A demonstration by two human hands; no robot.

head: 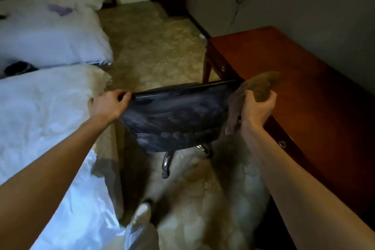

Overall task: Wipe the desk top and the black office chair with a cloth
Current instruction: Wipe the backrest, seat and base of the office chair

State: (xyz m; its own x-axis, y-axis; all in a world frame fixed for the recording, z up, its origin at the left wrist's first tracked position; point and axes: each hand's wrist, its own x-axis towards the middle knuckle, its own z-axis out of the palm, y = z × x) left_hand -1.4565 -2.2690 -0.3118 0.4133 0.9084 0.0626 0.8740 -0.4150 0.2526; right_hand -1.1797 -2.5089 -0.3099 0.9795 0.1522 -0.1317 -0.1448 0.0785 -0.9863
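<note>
- Black office chair (pixel 172 115): stands on the carpet (pixel 154 50) between the bed (pixel 40 107) and the desk top (pixel 304 79). Its backrest faces the wearer and its right edge is just beside the desk's front. A chrome base leg (pixel 166 161) shows below.
- Cloth (pixel 261 85): brownish and bunched, at the backrest's top right corner, with one end hanging down beside it.
- Left hand (pixel 110 105): fingers curled over the backrest's top left corner, grasping it, with the arm stretched forward.
- Right hand (pixel 256 107): wrapped round the cloth, with the forearm running along the desk front. Whether the cloth presses on the chair cannot be told.
- Step, as judged: wiping the backrest.
- Handling note: a firm left grip should stop the chair swivelling. The cloth would cover more opened flat, drawn along the top rim and then downward in overlapping strokes.
</note>
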